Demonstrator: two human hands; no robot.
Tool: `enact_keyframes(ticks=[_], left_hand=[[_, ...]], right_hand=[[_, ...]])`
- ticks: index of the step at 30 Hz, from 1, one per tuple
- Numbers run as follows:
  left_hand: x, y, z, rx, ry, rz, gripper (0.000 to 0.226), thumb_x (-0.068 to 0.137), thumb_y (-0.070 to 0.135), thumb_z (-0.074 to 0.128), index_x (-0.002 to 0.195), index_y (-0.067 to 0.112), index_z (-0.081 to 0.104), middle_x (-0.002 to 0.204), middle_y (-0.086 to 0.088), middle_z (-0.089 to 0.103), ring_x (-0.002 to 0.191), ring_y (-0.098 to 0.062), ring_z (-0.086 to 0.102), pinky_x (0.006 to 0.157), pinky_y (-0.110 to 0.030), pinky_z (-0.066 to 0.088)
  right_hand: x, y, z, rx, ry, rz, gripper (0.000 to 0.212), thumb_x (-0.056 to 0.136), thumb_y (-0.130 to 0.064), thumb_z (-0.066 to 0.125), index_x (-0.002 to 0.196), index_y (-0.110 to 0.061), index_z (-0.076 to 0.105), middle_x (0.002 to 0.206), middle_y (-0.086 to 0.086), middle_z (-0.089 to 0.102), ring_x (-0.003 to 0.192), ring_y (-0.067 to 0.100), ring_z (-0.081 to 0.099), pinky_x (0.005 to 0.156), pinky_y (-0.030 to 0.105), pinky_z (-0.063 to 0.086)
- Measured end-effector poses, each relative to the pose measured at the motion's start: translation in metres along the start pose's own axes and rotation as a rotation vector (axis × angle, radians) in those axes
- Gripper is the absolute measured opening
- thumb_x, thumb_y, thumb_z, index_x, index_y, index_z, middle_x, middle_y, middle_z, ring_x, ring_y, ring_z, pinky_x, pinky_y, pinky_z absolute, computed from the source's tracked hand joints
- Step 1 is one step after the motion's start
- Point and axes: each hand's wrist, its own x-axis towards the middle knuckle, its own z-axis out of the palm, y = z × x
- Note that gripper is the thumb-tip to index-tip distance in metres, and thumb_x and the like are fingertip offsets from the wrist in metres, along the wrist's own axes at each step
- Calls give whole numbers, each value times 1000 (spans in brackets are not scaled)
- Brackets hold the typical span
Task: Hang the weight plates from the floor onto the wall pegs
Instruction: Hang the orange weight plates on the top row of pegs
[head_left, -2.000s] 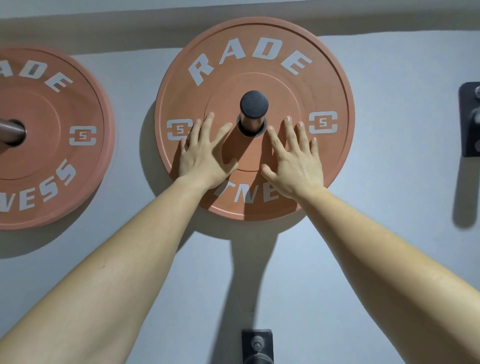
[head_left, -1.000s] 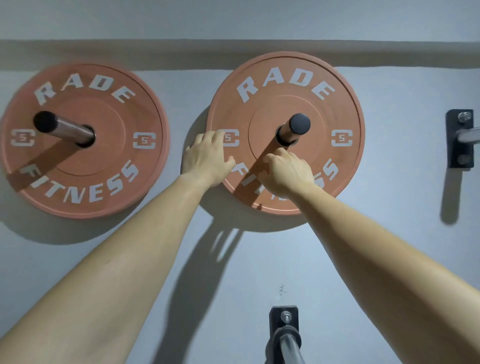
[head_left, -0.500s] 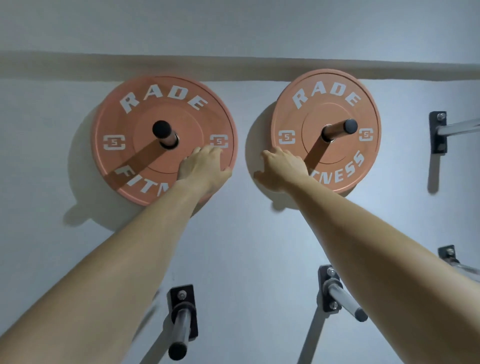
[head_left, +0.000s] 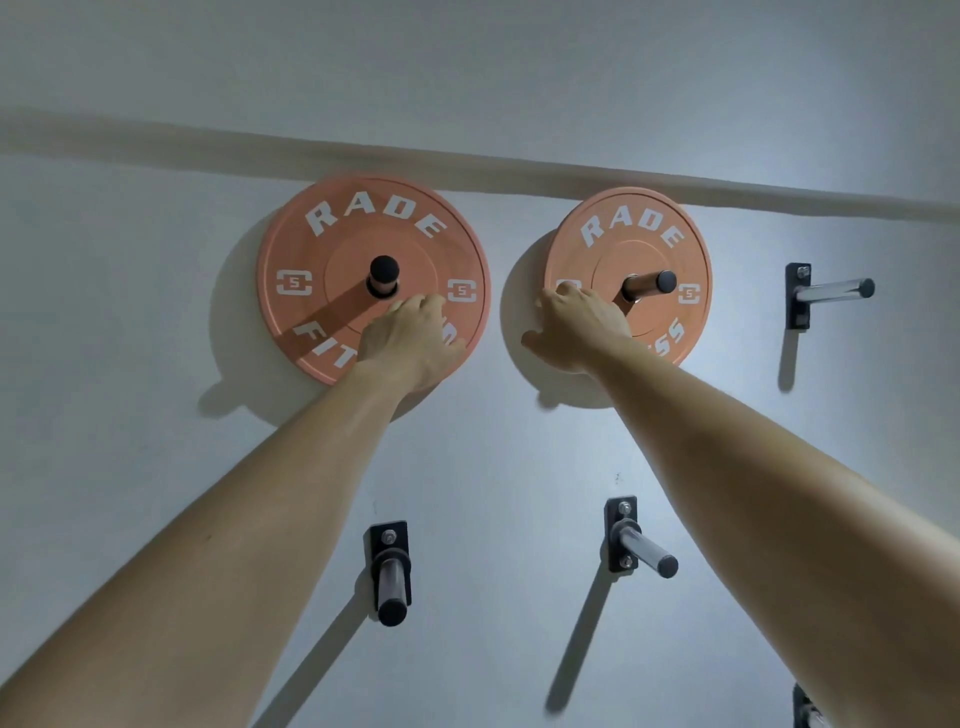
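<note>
Two orange weight plates with white lettering hang on the grey wall. The left plate (head_left: 332, 249) sits on a black-capped peg (head_left: 384, 270), and the right plate (head_left: 634, 228) on a chrome peg (head_left: 654, 283). My left hand (head_left: 410, 343) is in front of the left plate's lower right part, fingers loosely bent, holding nothing. My right hand (head_left: 576, 332) lies against the lower left rim of the right plate, thumb spread below it. Both arms are stretched up towards the wall.
Bare pegs on black brackets stick out of the wall: one at the right (head_left: 831, 288), two lower down (head_left: 392, 582) (head_left: 644, 551), and part of another bracket at the bottom right corner (head_left: 805, 712). A horizontal ledge shadow runs above the plates.
Both palms were flat on the right plate two seconds ago. They have since come off it and shifted left, the left hand now over the left plate. The view has pulled back from the wall.
</note>
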Motion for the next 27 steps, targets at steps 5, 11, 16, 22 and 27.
enact_keyframes(ticks=[5, 11, 16, 22, 27], left_hand=[[-56, 18, -49, 18, 13, -8, 58, 94, 49, 53, 139, 14, 45, 141, -6, 50, 128, -28, 45, 93, -44, 44], [-153, 62, -113, 19, 1, -39, 54, 94, 49, 53, 136, 15, 48, 137, -5, 52, 127, -28, 46, 95, -44, 42], [-238, 103, -154, 49, -91, -46, 60, 93, 50, 51, 141, 14, 44, 141, -5, 49, 129, -27, 45, 97, -46, 43], [-300, 141, -220, 20, -124, -53, 61, 94, 51, 52, 141, 12, 44, 144, -6, 47, 130, -28, 45, 95, -46, 44], [-348, 162, -259, 17, -155, -29, 61, 95, 50, 52, 144, 15, 42, 146, -5, 46, 131, -28, 45, 96, -44, 43]], right_hand=[[-49, -9, -51, 8, 2, -23, 49, 93, -44, 53, 130, -13, 52, 119, 11, 56, 110, 35, 55, 76, 39, 41], [-147, -12, -120, 31, -30, -71, 49, 94, -45, 52, 129, -12, 51, 119, 10, 57, 103, 31, 56, 74, 38, 45], [-235, -9, -177, 11, -99, -76, 47, 92, -44, 53, 126, -12, 52, 117, 9, 55, 107, 34, 56, 74, 39, 41], [-306, -2, -249, 53, -162, -62, 46, 92, -42, 55, 127, -12, 51, 125, 9, 57, 109, 33, 55, 79, 43, 50], [-357, -3, -291, 38, -194, -31, 51, 92, -41, 56, 134, -14, 49, 126, 10, 55, 111, 33, 54, 76, 39, 45]])
